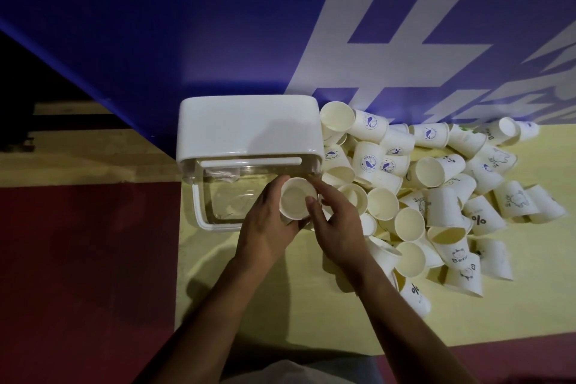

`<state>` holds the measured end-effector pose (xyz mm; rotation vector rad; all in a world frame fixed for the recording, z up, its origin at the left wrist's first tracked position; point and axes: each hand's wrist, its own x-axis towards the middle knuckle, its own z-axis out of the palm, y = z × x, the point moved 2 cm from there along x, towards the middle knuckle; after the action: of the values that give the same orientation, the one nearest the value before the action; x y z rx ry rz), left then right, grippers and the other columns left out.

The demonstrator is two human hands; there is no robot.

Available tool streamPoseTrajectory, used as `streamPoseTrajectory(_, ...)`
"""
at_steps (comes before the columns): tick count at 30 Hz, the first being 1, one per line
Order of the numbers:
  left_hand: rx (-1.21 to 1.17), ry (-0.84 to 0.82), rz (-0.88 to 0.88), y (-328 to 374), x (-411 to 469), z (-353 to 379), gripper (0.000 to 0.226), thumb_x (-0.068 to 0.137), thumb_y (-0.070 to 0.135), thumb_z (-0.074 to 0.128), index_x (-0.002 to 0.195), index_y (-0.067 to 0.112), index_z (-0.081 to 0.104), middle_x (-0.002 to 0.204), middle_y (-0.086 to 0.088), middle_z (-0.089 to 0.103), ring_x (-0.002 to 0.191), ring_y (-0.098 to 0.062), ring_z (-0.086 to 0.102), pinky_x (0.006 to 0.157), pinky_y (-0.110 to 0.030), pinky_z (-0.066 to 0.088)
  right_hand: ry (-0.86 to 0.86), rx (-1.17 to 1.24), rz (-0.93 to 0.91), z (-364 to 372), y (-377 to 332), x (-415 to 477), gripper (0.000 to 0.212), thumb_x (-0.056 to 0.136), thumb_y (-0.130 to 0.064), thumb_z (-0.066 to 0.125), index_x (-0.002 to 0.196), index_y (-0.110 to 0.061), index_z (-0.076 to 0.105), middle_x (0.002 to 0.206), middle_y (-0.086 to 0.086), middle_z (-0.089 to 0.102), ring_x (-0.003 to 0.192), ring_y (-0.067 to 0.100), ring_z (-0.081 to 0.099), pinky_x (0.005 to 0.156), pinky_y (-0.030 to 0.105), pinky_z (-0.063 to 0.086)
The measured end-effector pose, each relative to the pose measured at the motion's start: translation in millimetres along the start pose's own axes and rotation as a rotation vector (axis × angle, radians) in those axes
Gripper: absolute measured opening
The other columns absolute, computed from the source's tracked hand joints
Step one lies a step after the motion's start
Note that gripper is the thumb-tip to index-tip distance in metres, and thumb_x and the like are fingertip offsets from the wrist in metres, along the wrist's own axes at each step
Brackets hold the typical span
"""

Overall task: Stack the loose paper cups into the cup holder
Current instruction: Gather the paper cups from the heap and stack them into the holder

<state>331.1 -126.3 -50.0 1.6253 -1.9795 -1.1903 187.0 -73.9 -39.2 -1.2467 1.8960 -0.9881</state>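
A white cup holder (246, 131) with a clear front compartment stands at the table's left edge. Just in front of its clear part, both hands hold one upright paper cup (295, 200) with its mouth facing up. My left hand (268, 227) wraps the cup from the left and below. My right hand (336, 227) pinches its right rim with thumb and fingers. A big heap of loose paper cups (436, 196), most lying on their sides and some printed with blue logos, spreads to the right of the holder.
The yellow table (280, 305) ends at the left beside the holder, with dark red floor (87, 259) beyond. A blue wall with white lettering (374, 40) rises right behind the holder and the heap.
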Motion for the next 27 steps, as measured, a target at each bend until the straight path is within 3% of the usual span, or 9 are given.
streamPoseTrajectory(8,0.111,-0.119,-0.036,-20.6,7.5,12.8,0.09,0.081,0.05,0.08,0.155,0.033,0.031,0.155,0.005,0.047,0.138,-0.021,0.049,0.104,-0.037,0.048,-0.163,-0.246,0.029,19.6,31.1,6.2,0.049,0.103,-0.023,0.057,0.151,-0.024,0.048,0.143,0.0,0.059,0.13,0.019,0.05,0.104,0.03,0.041)
streamPoseTrajectory(17,0.048,-0.022,-0.065,-25.2,3.6,11.9,0.084,0.076,0.047,0.086,0.147,0.027,0.046,0.141,0.004,0.057,0.124,-0.016,0.056,0.09,-0.025,0.045,-0.243,-0.2,0.039,22.8,31.8,17.1,0.05,0.104,-0.01,0.052,0.152,-0.023,0.048,0.14,0.006,0.06,0.125,0.021,0.054,0.099,0.024,0.037)
streamPoseTrajectory(23,0.013,-0.01,-0.101,-21.4,3.2,12.6,0.083,0.074,0.043,0.089,0.144,0.028,0.048,0.141,0.006,0.057,0.124,-0.016,0.056,0.091,-0.026,0.045,-0.263,-0.187,0.044,24.1,33.9,19.8,0.053,0.103,-0.011,0.052,0.153,-0.027,0.046,0.142,0.005,0.059,0.127,0.022,0.054,0.107,0.039,0.044)
streamPoseTrajectory(27,0.011,-0.014,-0.072,-18.1,-2.1,10.4,0.092,0.072,0.039,0.09,0.149,0.028,0.041,0.146,0.004,0.051,0.132,-0.016,0.05,0.097,-0.025,0.041,-0.163,-0.143,0.001,10.2,24.8,13.9,0.052,0.104,-0.014,0.052,0.154,-0.024,0.045,0.144,0.001,0.059,0.13,0.014,0.055,0.106,0.026,0.044)
